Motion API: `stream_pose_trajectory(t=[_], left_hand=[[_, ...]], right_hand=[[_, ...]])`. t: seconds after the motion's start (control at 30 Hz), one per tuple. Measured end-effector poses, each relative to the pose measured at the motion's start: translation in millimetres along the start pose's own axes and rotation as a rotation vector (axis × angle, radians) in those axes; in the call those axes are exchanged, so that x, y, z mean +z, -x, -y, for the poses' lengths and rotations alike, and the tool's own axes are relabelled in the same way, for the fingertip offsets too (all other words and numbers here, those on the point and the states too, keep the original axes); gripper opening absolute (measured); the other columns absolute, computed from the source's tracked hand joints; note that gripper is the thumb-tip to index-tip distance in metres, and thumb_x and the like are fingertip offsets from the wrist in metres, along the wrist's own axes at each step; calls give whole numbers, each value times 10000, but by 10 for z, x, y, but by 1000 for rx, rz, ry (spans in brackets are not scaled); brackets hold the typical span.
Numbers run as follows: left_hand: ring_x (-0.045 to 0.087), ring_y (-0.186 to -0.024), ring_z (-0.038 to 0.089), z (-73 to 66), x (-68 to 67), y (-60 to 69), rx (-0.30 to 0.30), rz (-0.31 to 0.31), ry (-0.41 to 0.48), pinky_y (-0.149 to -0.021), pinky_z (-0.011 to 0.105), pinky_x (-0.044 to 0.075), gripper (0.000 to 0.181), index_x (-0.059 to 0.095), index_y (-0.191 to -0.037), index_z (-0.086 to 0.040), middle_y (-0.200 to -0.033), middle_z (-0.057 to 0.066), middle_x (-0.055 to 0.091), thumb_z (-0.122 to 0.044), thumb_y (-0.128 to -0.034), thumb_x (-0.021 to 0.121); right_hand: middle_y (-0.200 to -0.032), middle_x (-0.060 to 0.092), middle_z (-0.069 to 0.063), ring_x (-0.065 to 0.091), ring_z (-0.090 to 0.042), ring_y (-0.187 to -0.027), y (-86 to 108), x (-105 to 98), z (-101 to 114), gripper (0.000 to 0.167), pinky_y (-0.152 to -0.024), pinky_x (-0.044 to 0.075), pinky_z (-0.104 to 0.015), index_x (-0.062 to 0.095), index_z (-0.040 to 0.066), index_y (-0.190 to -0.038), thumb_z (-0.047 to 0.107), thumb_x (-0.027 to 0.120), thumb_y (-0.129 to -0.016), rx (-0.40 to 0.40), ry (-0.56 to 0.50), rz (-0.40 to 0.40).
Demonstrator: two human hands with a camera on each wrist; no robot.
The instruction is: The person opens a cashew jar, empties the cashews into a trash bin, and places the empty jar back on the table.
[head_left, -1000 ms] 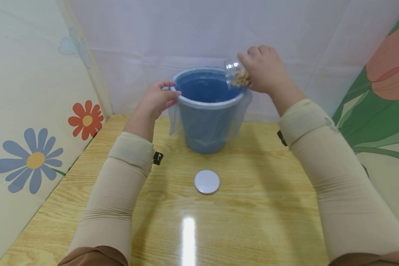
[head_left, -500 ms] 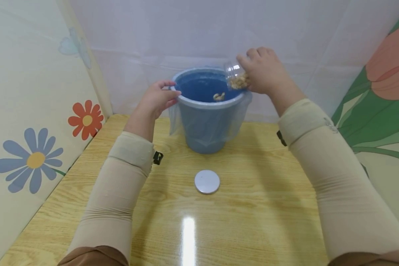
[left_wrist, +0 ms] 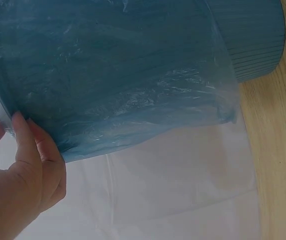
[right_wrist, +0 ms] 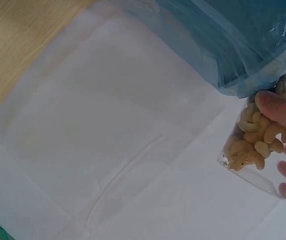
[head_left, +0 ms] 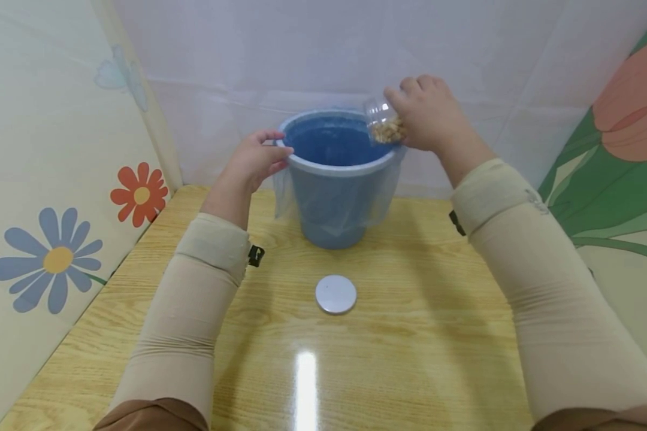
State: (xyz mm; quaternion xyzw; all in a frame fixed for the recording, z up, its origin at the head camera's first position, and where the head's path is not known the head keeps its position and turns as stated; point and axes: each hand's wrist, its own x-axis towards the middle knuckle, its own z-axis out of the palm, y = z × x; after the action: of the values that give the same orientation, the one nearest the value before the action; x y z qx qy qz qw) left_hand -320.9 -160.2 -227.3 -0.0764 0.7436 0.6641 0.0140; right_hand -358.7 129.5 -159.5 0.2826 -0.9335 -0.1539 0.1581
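Observation:
A blue bin [head_left: 331,206] lined with a thin clear plastic bag [left_wrist: 183,95] stands upright at the back of the table. My left hand [head_left: 254,158] pinches the bin's rim and the bag at the left, thumb on one side and fingers on the other. Over the right side of the rim, my right hand [head_left: 428,114] grips a clear jar [head_left: 377,114] tipped sideways, its mouth toward the bin. Cashews [right_wrist: 258,135] lie along the jar's lower side in the right wrist view. The bottom of the bin is hidden from the head view.
A round white lid [head_left: 336,294] lies flat on the wooden table [head_left: 399,347] in front of the bin. Behind the bin hangs a white sheet [head_left: 302,54]. Panels with printed flowers [head_left: 58,260] stand along both sides.
My right hand has tipped the jar slightly more. Half a second ago a few cashews were falling into the bin; now none show in the air. My left hand stays in place.

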Motion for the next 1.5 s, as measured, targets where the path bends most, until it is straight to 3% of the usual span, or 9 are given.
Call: stream_pose_trajectory(t=[0.4,0.9,1.5], left_hand=[[524,-1113,158,-3,-11,23,-3,5,4,-899,254,479,517,431,-1344,-175,-1348,45,405,-105,-867,619],[535,-1101,170,-9,-12,27,1,7,17,-891,246,483,524,428,-1345,-151,-1345,63,408,-80,-863,620],[540,-1095,162,-8,-7,33,3,-3,-11,-904,252,477,507,431,-1341,-161,-1339,43,409,-101,-871,614]], right_hand=[[-1293,370,-289,329,-476,-1190,-8,-10,-48,757,-1044,208,-594,297,47,-1353,257,713,-756,-43,20,-19],[-1401,284,-262,244,-445,-1281,21,-5,-15,870,-1097,111,-555,197,89,-1444,257,720,-769,18,-24,24],[-1397,284,-260,244,-454,-1275,18,-9,6,864,-1090,130,-563,198,84,-1438,253,722,-771,25,-9,38]])
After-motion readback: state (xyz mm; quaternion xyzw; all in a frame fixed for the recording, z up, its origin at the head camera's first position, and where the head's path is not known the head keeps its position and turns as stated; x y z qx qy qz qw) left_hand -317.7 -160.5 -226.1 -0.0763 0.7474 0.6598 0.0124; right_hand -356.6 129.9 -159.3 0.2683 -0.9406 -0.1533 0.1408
